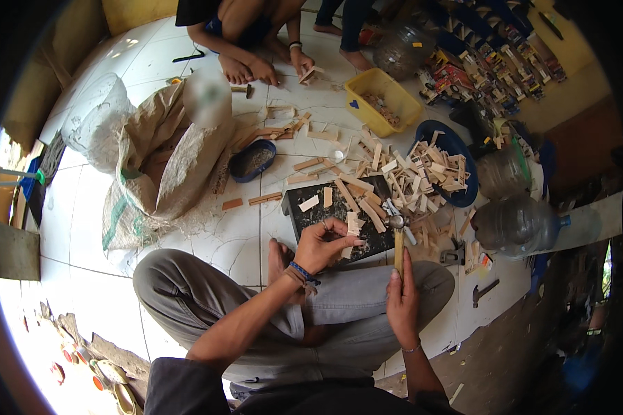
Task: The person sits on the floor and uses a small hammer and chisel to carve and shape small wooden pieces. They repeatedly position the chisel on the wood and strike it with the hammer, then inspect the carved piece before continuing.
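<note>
My left hand (pixel 320 247) pinches a small pale wood piece (pixel 353 224) between thumb and fingers, over a low black board (pixel 304 238). My right hand (pixel 403 299) is wrapped round the wooden handle of a hammer (pixel 399 252). The hammer's metal head lies at the board's right side, beside some small light-coloured parts that I cannot make out. Several wood strips (pixel 348 196) and two short flat wood pieces rest on the board among shavings. Right behind it, a heap of small wood pieces (pixel 412 181) spills from a blue basin (pixel 469 166).
A yellow tub (pixel 410 105) and a small blue dish (pixel 252 160) stand farther off. At left slumps a large woven sack (pixel 163 162). Plastic bottles (pixel 509 225) and a second hammer (pixel 485 293) lie at right. Toy trucks (pixel 457 79) fill the far right. Another person's hand (pixel 302 63) holds wood.
</note>
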Tool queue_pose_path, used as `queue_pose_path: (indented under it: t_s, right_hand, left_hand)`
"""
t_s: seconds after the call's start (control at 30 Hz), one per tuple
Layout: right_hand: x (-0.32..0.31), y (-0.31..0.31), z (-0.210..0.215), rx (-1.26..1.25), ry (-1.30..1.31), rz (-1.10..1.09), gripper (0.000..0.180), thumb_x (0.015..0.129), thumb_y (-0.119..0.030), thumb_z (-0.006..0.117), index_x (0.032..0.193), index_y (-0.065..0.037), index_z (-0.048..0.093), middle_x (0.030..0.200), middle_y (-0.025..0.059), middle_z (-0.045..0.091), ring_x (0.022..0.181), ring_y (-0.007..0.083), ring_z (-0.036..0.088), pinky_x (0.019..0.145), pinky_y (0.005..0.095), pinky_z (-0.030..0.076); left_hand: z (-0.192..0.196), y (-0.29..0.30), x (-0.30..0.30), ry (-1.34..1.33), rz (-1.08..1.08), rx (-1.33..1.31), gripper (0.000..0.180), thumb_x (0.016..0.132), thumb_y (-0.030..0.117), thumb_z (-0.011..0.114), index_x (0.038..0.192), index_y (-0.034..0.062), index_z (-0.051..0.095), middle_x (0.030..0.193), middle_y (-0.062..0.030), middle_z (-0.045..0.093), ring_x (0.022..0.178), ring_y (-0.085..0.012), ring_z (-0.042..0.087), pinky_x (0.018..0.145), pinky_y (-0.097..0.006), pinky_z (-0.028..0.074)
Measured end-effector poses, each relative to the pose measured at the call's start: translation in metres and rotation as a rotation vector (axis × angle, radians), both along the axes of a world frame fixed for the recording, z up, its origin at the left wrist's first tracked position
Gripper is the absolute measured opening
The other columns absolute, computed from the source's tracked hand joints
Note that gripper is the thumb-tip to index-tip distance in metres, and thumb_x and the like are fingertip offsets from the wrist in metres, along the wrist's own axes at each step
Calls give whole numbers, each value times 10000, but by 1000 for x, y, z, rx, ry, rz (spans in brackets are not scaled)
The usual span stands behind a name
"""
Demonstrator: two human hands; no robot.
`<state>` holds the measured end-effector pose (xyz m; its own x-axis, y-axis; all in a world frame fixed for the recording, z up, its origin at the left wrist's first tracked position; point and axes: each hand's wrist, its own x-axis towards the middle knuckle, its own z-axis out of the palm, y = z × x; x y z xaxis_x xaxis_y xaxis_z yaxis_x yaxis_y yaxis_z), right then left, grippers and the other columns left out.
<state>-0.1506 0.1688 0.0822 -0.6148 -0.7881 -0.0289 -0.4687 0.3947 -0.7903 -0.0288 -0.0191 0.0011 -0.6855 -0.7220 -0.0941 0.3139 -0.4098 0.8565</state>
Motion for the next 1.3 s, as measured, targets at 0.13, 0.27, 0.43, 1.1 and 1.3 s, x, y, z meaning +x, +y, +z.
queue_pose_path:
  t_s: [0.13, 0.27, 0.43, 1.1, 1.3]
  right_hand:
    - [-4, 2, -21, -41, -118, -37, 551, 1127, -238, 475, 1653, -201, 313, 761, -58, 420, 632, 25, 386, 502, 208, 359]
    - [2, 0, -34, -106, -232, -39, 559, 1125, -264, 496, 1652, -229, 314, 769, -62, 422, 630, 15, 382, 483, 193, 340]
    - [10, -4, -39, -85, -477, -131, 554, 1120, -285, 510, 1638, -194, 335, 795, -56, 434, 650, 21, 405, 497, 194, 363]
    - [10, -4, -65, -89, -380, -98, 509, 1115, -294, 524, 1571, -96, 414, 815, -47, 436, 669, 32, 435, 520, 192, 371]
    - [12, -7, -59, -89, -332, -98, 480, 1117, -273, 517, 1545, -69, 441, 812, -33, 457, 674, 50, 458, 542, 212, 399]
  left_hand:
    - [11, -6, 5, 127, 50, -17, 167, 877, -12, 817, 919, 22, 659, 878, -15, 704, 842, -85, 685, 784, -240, 577]
    - [20, -12, 13, 88, 89, -56, 184, 866, -28, 822, 915, 24, 652, 894, -17, 703, 868, -88, 686, 808, -248, 578]
    - [28, -13, 16, 21, 108, -148, 204, 868, -24, 821, 971, 11, 648, 944, -26, 719, 892, -83, 673, 829, -249, 571]
    - [38, -9, 13, -146, 145, -141, 370, 963, 70, 759, 1297, -48, 654, 1129, -78, 745, 1029, -108, 679, 923, -249, 547]
    - [35, -10, 14, -163, 134, -129, 280, 985, 102, 742, 1219, -41, 683, 1115, -62, 750, 1020, -93, 668, 914, -246, 527]
